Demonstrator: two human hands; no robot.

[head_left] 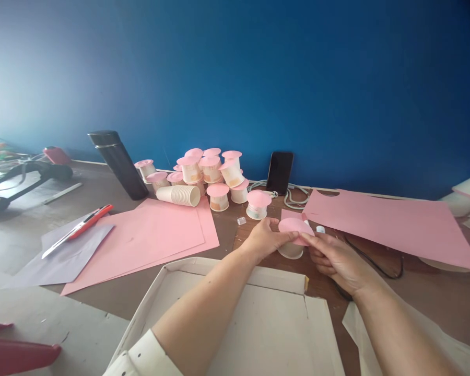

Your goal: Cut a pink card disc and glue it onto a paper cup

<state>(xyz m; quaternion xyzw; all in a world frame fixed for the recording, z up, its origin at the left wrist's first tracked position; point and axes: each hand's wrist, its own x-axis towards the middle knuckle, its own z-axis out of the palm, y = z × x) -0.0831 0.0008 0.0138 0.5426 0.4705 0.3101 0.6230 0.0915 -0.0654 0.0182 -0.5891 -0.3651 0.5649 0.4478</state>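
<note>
A round pink paper disc [295, 224] lies on top of an upturned paper cup [291, 251] on the brown table. My left hand [264, 240] is closed at the disc's left side, thumb pressing on its near edge. From the right, my right hand [339, 261] pinches the same edge with thumb and forefinger, its other fingers curled. The two thumbs nearly meet. Just behind them stands another cup with a pink disc top [258, 202]. A small white cap [320, 230] lies beyond my right fingers.
Several disc-topped cups [210, 169] are stacked by the blue wall, near a nested cup stack [179, 196], a black bottle [119, 164] and a phone [280, 172]. An orange cutter [82, 227] lies left. Pink sheets [152, 230] and a cut sheet [391, 222] flank my hands; a white box lid [274, 324] sits in front.
</note>
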